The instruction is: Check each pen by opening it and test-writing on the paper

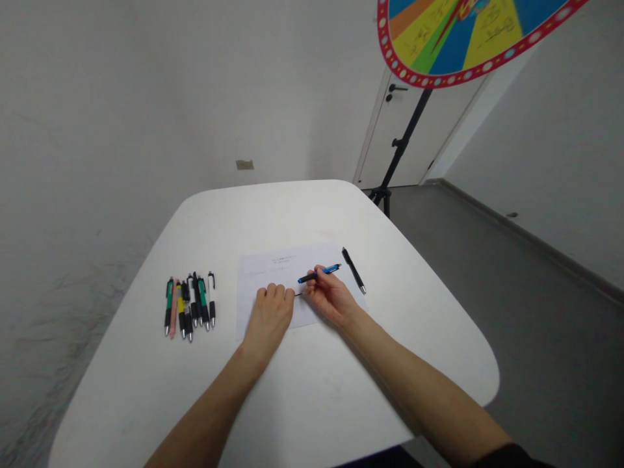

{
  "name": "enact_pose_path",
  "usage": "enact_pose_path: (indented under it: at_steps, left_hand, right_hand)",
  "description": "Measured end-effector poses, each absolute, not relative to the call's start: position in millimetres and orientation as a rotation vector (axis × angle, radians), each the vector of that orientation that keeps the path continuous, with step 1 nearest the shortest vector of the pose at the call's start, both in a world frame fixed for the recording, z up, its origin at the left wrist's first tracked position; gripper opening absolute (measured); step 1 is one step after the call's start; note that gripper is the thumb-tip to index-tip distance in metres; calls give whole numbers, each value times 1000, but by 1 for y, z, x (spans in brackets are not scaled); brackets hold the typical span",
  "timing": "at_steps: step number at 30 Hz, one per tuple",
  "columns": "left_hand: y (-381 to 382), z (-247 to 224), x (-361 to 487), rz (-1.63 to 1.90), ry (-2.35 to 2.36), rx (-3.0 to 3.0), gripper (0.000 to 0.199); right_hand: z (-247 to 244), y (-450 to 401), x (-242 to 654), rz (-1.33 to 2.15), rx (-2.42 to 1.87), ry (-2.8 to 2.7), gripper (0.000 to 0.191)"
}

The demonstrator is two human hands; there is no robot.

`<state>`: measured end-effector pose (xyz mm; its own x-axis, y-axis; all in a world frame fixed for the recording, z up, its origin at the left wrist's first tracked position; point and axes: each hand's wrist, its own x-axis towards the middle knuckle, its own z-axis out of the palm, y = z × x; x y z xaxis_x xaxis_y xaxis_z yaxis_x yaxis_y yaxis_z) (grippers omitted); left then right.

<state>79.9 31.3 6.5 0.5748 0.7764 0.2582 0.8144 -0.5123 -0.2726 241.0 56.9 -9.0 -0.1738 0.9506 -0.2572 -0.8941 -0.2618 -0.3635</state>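
A white sheet of paper (258, 270) with a few lines of small writing lies on the white table (292, 221). My left hand (273, 311) rests on the sheet, fingers curled under, and a thin dark thing too small to make out shows between it and my right hand. Held in my right hand (329, 296) is a blue and black pen (331, 269), tilted above the paper's right part. A black pen (353, 270) lies just past the sheet's right edge.
Several pens (202, 302) in green, yellow, pink, white and black lie side by side at the table's left. Beyond the table's far right corner, a colourful wheel (448, 39) stands on a black tripod (400, 146) before a white door (380, 149).
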Motion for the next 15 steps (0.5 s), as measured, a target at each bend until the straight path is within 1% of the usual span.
enact_pose_path:
  at_steps: [6, 12, 15]
  left_hand:
    - [32, 11, 69, -271, -1329, -2443, 20]
    - [37, 11, 51, -647, -1341, -2435, 29]
    - [38, 8, 50, -735, -1304, -2443, 29]
  right_hand:
    - [-6, 60, 248, 1748, -516, -162, 15]
    - [-7, 61, 250, 1721, -543, -140, 15]
    - [-9, 61, 249, 1720, -546, -157, 15]
